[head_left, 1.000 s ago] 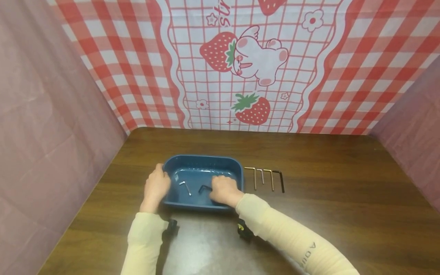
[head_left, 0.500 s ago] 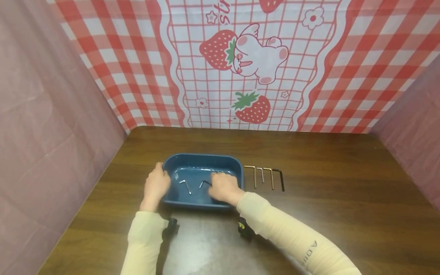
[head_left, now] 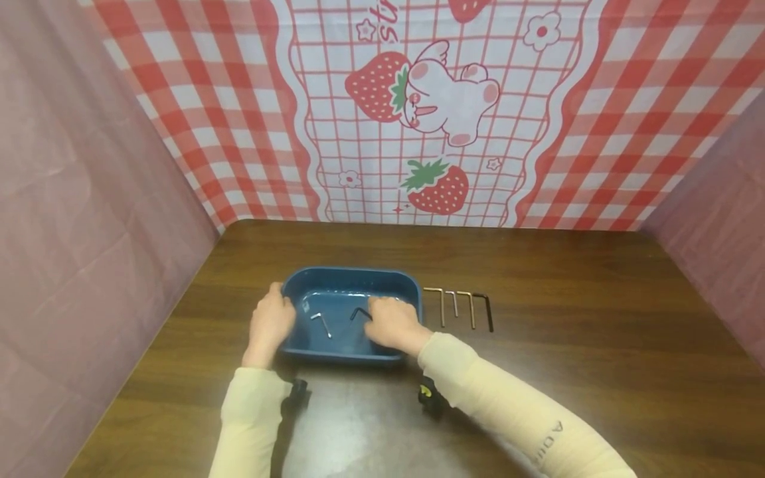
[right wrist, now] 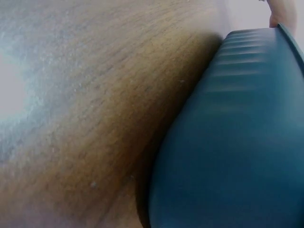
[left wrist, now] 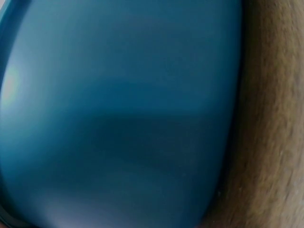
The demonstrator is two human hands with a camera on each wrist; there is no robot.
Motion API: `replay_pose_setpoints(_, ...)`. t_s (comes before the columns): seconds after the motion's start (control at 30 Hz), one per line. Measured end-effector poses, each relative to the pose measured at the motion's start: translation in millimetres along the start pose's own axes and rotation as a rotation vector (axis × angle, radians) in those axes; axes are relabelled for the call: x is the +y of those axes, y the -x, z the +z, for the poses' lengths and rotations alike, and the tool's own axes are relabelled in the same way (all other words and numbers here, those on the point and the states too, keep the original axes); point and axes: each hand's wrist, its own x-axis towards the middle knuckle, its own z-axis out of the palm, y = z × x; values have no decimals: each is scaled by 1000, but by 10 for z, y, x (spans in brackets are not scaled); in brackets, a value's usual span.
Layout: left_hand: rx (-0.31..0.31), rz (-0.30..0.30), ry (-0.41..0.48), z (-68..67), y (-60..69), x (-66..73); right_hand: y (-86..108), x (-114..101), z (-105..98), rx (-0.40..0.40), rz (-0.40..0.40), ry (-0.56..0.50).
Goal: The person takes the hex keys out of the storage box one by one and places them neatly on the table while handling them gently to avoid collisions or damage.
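A blue plastic basin [head_left: 352, 358] stands on the table, its outer wall filling much of both wrist views. My left hand [head_left: 271, 325] grips the basin's left rim; part of that hand also shows at the top of the right wrist view. Inside the basin, my right hand [head_left: 394, 323] pinches a black hex key [head_left: 360, 311], whose bent end sticks out to the left while the rest is hidden by the hand. A silver hex key [head_left: 325, 325] lies on the basin floor between the two hands.
Right of the basin, several L-shaped hex keys lie in a row: a brass one [head_left: 442, 309], a small silver one [head_left: 455, 305], another brass one [head_left: 473, 312] and a black one [head_left: 490, 313]. A checkered strawberry cloth [head_left: 442, 189] hangs behind the wooden table [head_left: 568, 285].
My right hand has shifted slightly within the basin, and the black hex key's bent end has moved up and right. The left hand stays on the rim.
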Motion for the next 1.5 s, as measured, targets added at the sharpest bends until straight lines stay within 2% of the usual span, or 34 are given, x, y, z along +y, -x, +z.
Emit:
replay_pose_setpoints(0.53,-15,0,-4,-9,-5,14,116,102,-145,82,-79,-126)
replay_pose_setpoints(0.8,-9,-4,-4,-12,-8,11,147,144,-185,128,-76,-175)
replay_pose_setpoints(1.13,-9,-3,3,38,-36,-26,259,206,-272,165,-29,-340)
replay_pose_setpoints(1.3,23,2,8,30,-15,-6,290,228,-319,199,-16,-400)
replay_pose_setpoints(1.47,14,-2,7,15,-9,-14,320,287,-361,224,-1,-434)
replay_pose_setpoints(1.5,-3,-6,6,11,-12,-20,327,302,-368,228,1,-440)
